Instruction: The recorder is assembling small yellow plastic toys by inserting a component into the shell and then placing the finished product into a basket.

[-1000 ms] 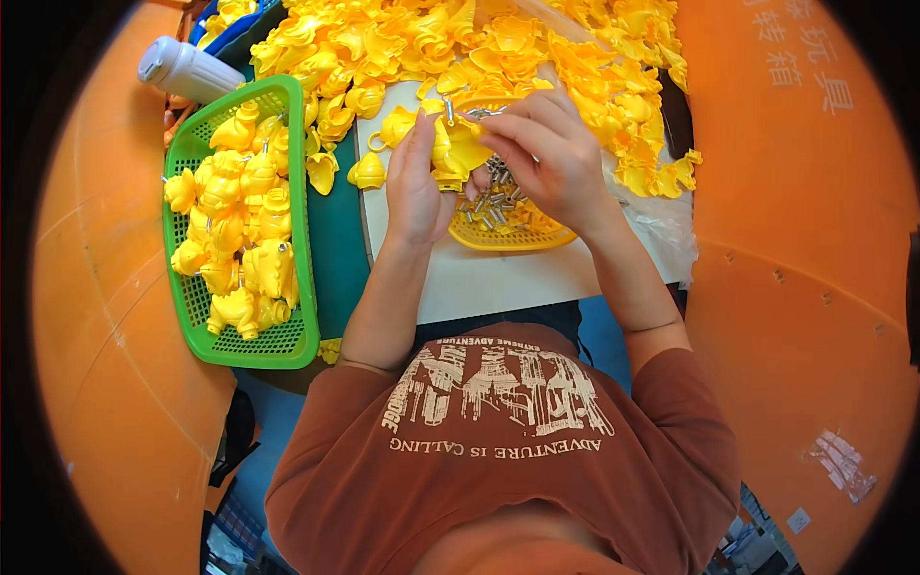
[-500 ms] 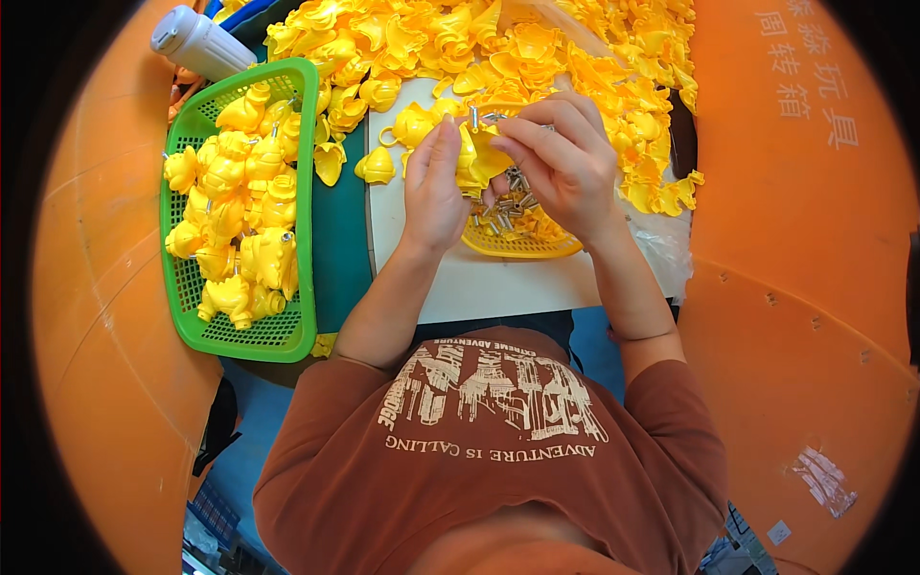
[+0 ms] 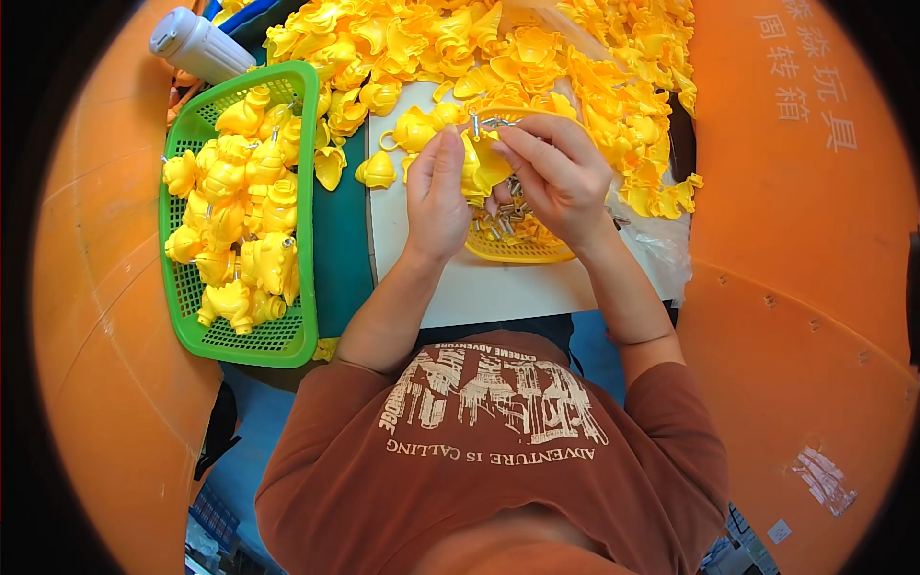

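Observation:
A yellow molded plastic toy part (image 3: 483, 171) is held up over the worktable, my left hand (image 3: 439, 199) closed on its left side. A small silvery metal pin (image 3: 475, 125) stands upright at the part's top edge. My right hand (image 3: 561, 177) is closed in a pinch at the part's upper right edge; what lies between its fingertips is too small to make out. Below and behind both hands sits a yellow mesh basket (image 3: 522, 253) with several loose metal pins (image 3: 506, 226) and yellow pieces in it, partly hidden by my hands.
To the left stands a green basket (image 3: 309, 211) full of assembled yellow toy bodies (image 3: 226, 220). Loose yellow shells (image 3: 450, 38) are heaped along the far side and right. A white bottle (image 3: 201, 46) stands at far left. Orange walls (image 3: 795, 287) rise on both sides.
My right hand has come slightly down and left, its fingertips closer against the toy part's edge. My left hand stays nearly in place with the part.

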Demonstrator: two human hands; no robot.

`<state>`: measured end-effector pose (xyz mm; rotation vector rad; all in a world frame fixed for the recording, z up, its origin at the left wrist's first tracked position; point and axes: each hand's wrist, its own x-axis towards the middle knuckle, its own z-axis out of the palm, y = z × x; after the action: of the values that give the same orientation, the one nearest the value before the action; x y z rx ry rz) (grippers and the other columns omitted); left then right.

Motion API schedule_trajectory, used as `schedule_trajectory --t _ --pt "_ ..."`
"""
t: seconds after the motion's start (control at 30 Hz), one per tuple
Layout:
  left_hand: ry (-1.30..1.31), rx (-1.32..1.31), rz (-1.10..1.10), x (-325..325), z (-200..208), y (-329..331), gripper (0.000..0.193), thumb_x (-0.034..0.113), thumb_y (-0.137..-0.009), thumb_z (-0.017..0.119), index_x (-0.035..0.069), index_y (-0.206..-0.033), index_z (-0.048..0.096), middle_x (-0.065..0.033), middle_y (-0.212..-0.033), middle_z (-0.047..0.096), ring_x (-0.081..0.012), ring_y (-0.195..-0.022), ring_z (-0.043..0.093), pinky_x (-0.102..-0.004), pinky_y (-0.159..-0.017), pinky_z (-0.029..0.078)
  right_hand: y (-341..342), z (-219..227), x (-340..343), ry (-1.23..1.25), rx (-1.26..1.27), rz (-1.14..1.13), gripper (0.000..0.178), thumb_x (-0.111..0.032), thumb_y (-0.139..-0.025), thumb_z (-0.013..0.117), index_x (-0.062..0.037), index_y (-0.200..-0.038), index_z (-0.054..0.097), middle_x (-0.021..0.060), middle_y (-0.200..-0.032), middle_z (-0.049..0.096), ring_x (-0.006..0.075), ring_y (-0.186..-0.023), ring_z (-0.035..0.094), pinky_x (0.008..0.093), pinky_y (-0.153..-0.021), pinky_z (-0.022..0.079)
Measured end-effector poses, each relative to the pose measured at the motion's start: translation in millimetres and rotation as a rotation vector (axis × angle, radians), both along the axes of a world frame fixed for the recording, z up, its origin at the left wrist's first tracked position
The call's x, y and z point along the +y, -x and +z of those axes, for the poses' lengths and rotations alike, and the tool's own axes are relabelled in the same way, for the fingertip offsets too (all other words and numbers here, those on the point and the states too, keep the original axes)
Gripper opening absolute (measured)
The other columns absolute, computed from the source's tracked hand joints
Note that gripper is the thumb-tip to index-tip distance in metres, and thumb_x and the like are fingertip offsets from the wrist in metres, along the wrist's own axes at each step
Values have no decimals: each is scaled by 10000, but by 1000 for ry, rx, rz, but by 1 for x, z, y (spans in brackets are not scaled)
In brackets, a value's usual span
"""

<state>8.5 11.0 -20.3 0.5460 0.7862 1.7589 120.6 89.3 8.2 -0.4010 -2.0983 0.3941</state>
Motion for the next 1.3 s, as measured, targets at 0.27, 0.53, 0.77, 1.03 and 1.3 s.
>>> schedule_trajectory --t 0.27,0.53,0.77,1.03,1.3 --pt "52 45 -19 -3 5 5 383 330 -973 319 9 -1009 524 -78 -738 594 -123 -495 548 -212 -393 411 -3 7 13 406 -71 184 151 -21 -709 699 -6 -855 663 106 -753 637 192 -652 615 265 -556 486" --pt "94 55 53 3 4 9 375 346 -969 339 23 -980 529 -61 -722 596 -107 -521 552 -204 -424 415 5 -1 26 1168 -100 285 130 -40 -755 688 38 -847 640 63 -744 647 85 -676 601 214 -596 489" --pt "93 -197 -22 7 0 13 397 376 -965 326 27 -1088 469 -108 -861 597 -176 -663 590 -263 -515 460 33 -6 118 99 -344 -257 290 -62 -793 593 -98 -1080 602 46 -935 654 194 -785 633 284 -681 502" --pt "95 -240 -26 6 -6 19 404 379 -965 321 22 -1090 462 -122 -890 592 -198 -672 591 -278 -531 467 68 -40 167 -418 -729 -234 361 -58 -738 550 -131 -1089 589 47 -979 629 252 -799 635 357 -659 514" --pt "105 -502 -264 6 -3 22 447 415 -963 283 52 -1159 457 -87 -989 587 -190 -759 584 -296 -558 471 7 4 45 -372 -74 -23 366 61 -646 620 6 -1008 621 143 -1051 622 261 -839 639 317 -703 518"
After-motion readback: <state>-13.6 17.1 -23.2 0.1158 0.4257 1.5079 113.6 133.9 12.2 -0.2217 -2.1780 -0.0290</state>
